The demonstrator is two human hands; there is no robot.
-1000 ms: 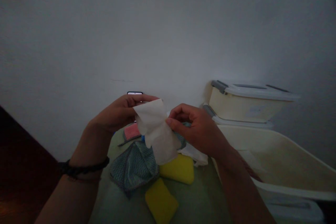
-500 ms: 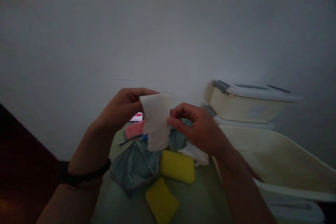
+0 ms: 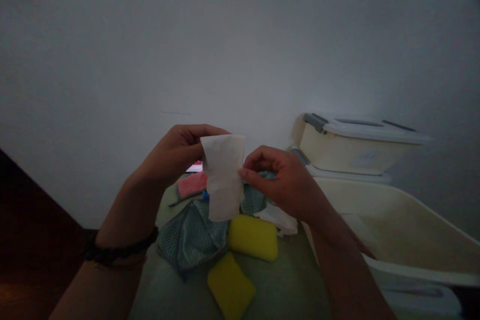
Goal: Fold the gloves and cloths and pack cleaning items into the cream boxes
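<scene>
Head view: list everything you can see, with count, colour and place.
sheet: 1, white, between both hands
sponges: 2, yellow, front of the table
textured cloths: 2, grey-teal, one left, one behind
small cloth: 1, pink, rear left
crumpled cloth: 1, white, right
partly hidden item: 1, blue, behind sheet
lit screen: 1, white-pink, rear
table: 1, green, below
open bin: 1, cream, right
lidded box: 1, cream, behind bin
wall: 1, grey, behind
bracelet: 1, dark, left wrist
left hand, right hand: holding sheet
</scene>
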